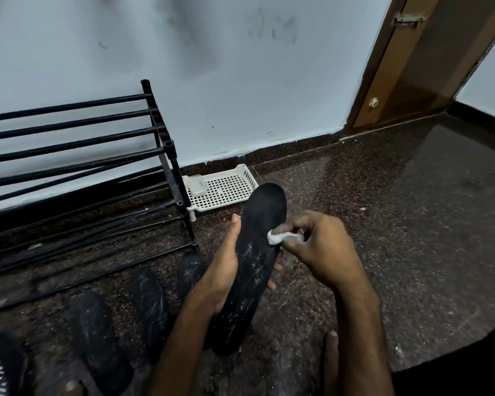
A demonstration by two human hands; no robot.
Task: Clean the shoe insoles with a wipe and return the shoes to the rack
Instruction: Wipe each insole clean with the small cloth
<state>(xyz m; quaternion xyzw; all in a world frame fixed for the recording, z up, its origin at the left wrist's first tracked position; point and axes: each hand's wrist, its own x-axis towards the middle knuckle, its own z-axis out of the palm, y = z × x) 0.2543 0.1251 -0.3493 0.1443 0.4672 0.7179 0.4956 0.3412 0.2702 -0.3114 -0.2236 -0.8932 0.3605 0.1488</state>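
Note:
My left hand (pixel 222 270) grips a long black insole (pixel 259 247) from underneath and holds it up at a slant, toe end toward the wall. White specks dot its surface. My right hand (pixel 323 247) pinches a crumpled white wipe (pixel 280 237) and presses it against the insole's right edge near the middle. Three more black insoles lie on the floor to the left: one (pixel 97 338), one (pixel 152 304) and one (pixel 190 270) partly behind my left forearm. A black shoe (pixel 0 364) with white lines shows at the bottom left corner.
A black metal shoe rack (pixel 77 155) stands against the white wall at left, its bars bare. A white perforated plastic tray (pixel 226 190) holding a small white pack sits by the wall behind the insole. A brown door (pixel 406 78) is at the far right. The floor is dark speckled granite.

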